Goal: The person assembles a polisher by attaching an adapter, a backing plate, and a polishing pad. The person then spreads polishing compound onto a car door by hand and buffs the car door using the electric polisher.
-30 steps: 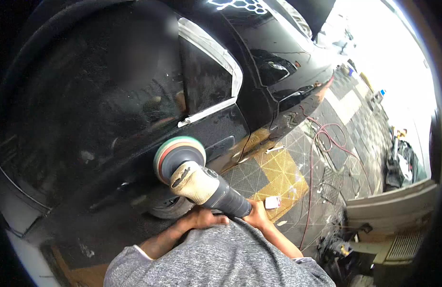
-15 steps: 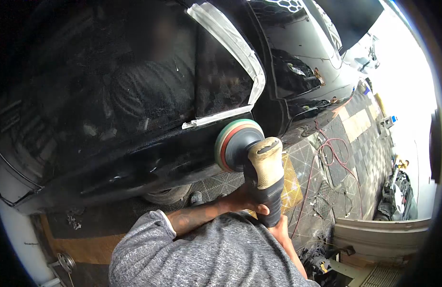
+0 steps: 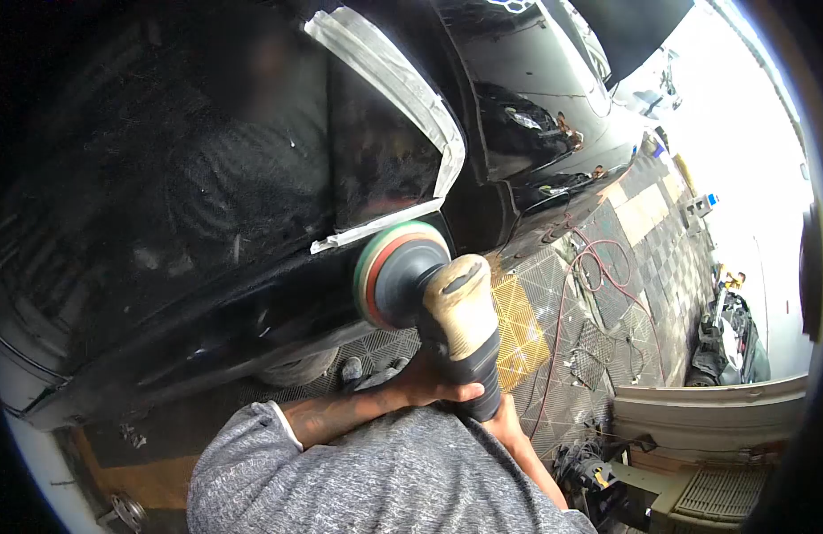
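While the left hand (image 3: 451, 389) and right hand (image 3: 502, 425) grip its dark cylindrical body, the handheld polisher with a worn cream cover (image 3: 469, 307) sits near the centre. Its round green, orange-red and grey pad (image 3: 373, 274) is at the glossy black car panel (image 3: 206, 329), just beside the white masking tape (image 3: 376, 224); contact cannot be confirmed. In judgement, sound handling calls for a flat pad, light even pressure and clearance from the tape edge. The cover shows dark, frayed patches. Yellow floor tiles (image 3: 518, 338) and a pink hose (image 3: 554, 356) lie right.
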